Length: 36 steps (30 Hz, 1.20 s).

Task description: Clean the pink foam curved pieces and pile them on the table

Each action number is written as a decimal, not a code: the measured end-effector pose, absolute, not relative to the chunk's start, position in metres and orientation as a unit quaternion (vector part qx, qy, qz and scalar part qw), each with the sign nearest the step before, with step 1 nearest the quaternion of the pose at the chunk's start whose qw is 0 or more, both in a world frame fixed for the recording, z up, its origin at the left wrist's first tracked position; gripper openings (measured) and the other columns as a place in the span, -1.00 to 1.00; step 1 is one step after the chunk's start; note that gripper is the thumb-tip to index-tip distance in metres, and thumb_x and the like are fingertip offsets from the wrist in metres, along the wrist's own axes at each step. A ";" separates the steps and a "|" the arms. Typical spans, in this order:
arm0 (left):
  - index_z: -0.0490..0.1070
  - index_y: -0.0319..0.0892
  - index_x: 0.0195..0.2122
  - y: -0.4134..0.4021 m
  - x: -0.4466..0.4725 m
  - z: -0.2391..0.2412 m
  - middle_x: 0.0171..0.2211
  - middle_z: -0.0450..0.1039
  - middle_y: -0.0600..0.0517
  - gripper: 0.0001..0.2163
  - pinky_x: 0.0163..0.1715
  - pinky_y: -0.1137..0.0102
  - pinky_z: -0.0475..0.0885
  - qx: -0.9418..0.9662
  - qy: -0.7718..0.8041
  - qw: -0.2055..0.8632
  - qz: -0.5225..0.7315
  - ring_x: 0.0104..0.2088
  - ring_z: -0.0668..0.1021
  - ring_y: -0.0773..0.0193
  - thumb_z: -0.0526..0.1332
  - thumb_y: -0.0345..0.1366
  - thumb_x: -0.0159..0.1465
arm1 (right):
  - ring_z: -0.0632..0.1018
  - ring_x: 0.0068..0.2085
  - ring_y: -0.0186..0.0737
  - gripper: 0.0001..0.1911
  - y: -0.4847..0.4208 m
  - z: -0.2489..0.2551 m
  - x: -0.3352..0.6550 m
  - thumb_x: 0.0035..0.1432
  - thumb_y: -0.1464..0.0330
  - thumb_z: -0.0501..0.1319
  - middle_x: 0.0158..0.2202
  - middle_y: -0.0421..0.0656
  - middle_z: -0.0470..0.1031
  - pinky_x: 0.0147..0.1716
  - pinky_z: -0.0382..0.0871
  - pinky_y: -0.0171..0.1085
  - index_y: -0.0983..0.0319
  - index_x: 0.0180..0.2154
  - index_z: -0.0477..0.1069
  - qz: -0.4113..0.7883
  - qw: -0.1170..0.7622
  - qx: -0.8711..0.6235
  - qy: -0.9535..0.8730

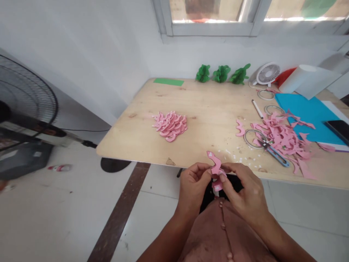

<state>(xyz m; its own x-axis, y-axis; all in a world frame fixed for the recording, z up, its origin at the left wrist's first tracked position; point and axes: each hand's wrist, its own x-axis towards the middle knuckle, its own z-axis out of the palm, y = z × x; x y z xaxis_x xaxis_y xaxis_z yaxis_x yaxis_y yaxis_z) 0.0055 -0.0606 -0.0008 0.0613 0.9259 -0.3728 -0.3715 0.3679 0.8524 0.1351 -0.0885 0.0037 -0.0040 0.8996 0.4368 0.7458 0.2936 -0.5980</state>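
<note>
Both my hands meet just in front of the table's near edge, pinching a small curved pink foam piece. My left hand grips it from the left with fingers curled. My right hand pinches its lower part with thumb and forefinger. A heap of similar pink cut shapes lies on the wooden table to the left. Pink offcuts are piled to the right, with blue-handled scissors among them.
Three green paper balls, a green sheet, a small white desk fan, tape rings, a white pen, blue paper and a phone sit on the table. A large floor fan stands left.
</note>
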 end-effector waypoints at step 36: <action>0.48 -0.24 -0.49 -0.063 0.003 -0.002 -0.54 0.54 0.02 -0.91 -0.38 0.45 0.40 0.270 0.453 0.708 0.469 -0.48 0.54 0.32 0.33 -0.35 0.00 | 0.51 -0.37 -0.19 -0.93 -0.088 0.001 0.135 0.11 0.45 0.17 -0.42 -0.16 0.53 -0.35 0.33 -0.20 0.21 -0.32 0.39 0.076 0.377 -0.598 -0.704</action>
<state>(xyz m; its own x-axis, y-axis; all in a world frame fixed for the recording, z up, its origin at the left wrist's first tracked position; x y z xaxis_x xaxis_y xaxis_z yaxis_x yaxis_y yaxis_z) 0.0033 -0.0627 -0.0024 0.1501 0.9090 -0.3888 -0.4189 0.4147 0.8078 0.1348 -0.0880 0.0005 -0.0020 0.8984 0.4391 0.7835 0.2743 -0.5575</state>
